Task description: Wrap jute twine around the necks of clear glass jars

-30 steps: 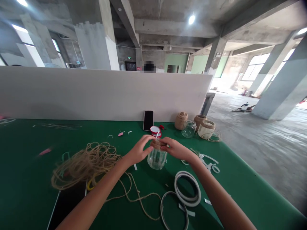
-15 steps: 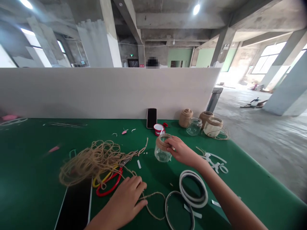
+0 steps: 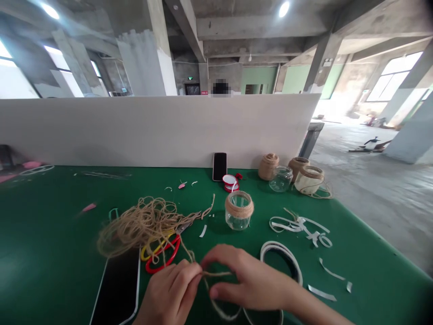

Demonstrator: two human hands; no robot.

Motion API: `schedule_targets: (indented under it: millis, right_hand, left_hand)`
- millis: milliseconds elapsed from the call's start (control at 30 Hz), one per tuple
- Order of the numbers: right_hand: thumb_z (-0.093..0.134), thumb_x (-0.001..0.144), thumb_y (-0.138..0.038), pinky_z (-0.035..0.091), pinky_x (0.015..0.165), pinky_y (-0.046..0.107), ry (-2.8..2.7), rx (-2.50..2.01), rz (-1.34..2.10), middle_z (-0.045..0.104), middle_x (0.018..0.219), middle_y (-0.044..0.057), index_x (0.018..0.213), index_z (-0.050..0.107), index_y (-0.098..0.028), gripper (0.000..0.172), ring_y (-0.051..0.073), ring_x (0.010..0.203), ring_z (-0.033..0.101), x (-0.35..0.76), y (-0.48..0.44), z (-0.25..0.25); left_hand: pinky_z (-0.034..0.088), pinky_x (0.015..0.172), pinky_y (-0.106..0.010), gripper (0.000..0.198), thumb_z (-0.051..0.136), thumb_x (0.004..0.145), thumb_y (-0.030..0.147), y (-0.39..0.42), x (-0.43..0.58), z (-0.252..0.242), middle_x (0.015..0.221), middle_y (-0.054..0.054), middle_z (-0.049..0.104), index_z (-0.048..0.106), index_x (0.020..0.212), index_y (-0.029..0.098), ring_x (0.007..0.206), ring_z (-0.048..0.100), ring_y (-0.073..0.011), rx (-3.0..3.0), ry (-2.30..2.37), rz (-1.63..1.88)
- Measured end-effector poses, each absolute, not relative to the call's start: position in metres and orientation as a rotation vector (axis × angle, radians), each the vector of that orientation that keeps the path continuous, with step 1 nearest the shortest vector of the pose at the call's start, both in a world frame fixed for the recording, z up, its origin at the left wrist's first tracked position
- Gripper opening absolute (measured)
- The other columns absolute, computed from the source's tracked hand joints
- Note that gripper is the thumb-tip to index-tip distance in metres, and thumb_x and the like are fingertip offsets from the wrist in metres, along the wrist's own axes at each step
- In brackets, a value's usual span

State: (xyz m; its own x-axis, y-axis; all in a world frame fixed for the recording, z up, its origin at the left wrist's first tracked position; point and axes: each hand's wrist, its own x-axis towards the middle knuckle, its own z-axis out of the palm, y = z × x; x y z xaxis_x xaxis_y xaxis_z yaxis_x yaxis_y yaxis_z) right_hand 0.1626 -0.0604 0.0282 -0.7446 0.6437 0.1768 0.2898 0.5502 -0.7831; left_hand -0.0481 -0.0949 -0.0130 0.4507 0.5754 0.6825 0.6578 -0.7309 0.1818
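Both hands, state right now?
Left hand: closed, pinching jute twine.
Right hand: open at the same twine; contact can't be told.

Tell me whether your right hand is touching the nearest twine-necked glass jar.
Apart: the head view shows green tabletop between the right hand and glass jar.

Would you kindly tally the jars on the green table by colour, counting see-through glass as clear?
Clear: 2, the near twine-banded jar and the bare glass jar
Brown: 2, the brown jar nearer the upright phone and the partly hidden brown jar
Cream: 1, the cream jar
Total: 5
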Motion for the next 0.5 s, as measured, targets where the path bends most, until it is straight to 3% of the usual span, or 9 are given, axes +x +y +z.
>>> schedule_targets:
  millis: [33, 133, 200, 300, 367, 433, 500]
  right_hand:
    - [0.051, 0.087, -0.031, 0.046, 0.07, 0.021, -2.297, -0.742, 1.175, 0.063, 0.086, 0.001, 0.095, 0.059, -0.019, 0.017, 0.013, 0.078, 0.058, 0.16, -0.065, 0.027]
    - [0.036, 0.093, -0.029, 0.039, 0.052, 0.019, -1.972, -0.919, 1.212, 0.053, 0.066, -0.002, 0.081, 0.055, -0.018, 0.025, 0.009, 0.057, 0.049, 0.166, -0.064, 0.024]
    - [0.035, 0.094, -0.033, 0.039, 0.057, 0.022, -1.762, -1.006, 1.034, 0.052, 0.069, -0.001, 0.079, 0.054, -0.019, 0.028, 0.011, 0.062, 0.048, 0.182, -0.057, 0.028]
    - [0.039, 0.091, -0.035, 0.04, 0.08, 0.03, -1.66, -0.997, 0.854, 0.056, 0.087, 0.004, 0.072, 0.055, -0.02, 0.029, 0.019, 0.089, 0.052, 0.213, -0.05, 0.039]
    - [0.042, 0.09, -0.038, 0.041, 0.081, 0.034, -1.511, -1.011, 0.901, 0.058, 0.093, 0.006, 0.074, 0.055, -0.022, 0.026, 0.022, 0.093, 0.053, 0.234, -0.05, 0.046]
    - [0.044, 0.087, -0.042, 0.043, 0.075, 0.038, -1.31, -0.969, 1.001, 0.058, 0.084, 0.007, 0.07, 0.055, -0.023, 0.028, 0.024, 0.088, 0.055, 0.256, -0.05, 0.051]
    - [0.05, 0.083, -0.042, 0.043, 0.059, 0.037, -1.093, -0.975, 0.99, 0.043, 0.054, 0.001, 0.068, 0.055, -0.025, 0.024, 0.018, 0.056, 0.05, 0.28, -0.049, 0.053]
  left_hand:
    - [0.044, 0.056, -0.022, 0.015, 0.046, 0.087, 0.008, -0.096, -0.049, -0.009, 0.069, -0.002, 0.061, 0.051, 0.099, 0.016, 0.059, 0.059, -0.013, -2.548, -1.066, -1.17]
    - [0.046, 0.057, -0.022, 0.014, 0.049, 0.086, 0.01, -0.097, -0.056, 0.0, 0.069, -0.001, 0.062, 0.052, 0.097, 0.017, 0.058, 0.059, -0.0122, -2.475, -1.07, -1.206]
    - [0.046, 0.058, -0.022, 0.015, 0.051, 0.085, 0.014, -0.097, -0.065, 0.004, 0.071, -0.001, 0.064, 0.051, 0.099, 0.019, 0.058, 0.06, -0.0121, -2.462, -1.173, -1.147]
    - [0.046, 0.054, -0.022, 0.017, 0.052, 0.085, 0.021, -0.094, -0.084, 0.005, 0.068, 0.001, 0.063, 0.051, 0.102, 0.023, 0.053, 0.059, -0.0122, -2.481, -1.354, -0.985]
    - [0.044, 0.051, -0.021, 0.013, 0.05, 0.086, 0.025, -0.088, -0.099, 0.004, 0.065, 0.001, 0.062, 0.053, 0.098, 0.023, 0.05, 0.058, -0.0124, -2.504, -1.441, -0.898]
    - [0.042, 0.047, -0.02, 0.012, 0.046, 0.087, 0.028, -0.08, -0.116, 0.004, 0.063, 0.0, 0.062, 0.057, 0.087, 0.023, 0.048, 0.057, -0.0123, -2.535, -1.547, -0.822]
    - [0.041, 0.046, -0.02, 0.018, 0.045, 0.087, 0.032, -0.073, -0.134, 0.004, 0.061, 0.001, 0.063, 0.059, 0.079, 0.023, 0.046, 0.056, -0.0119, -2.518, -1.665, -0.789]
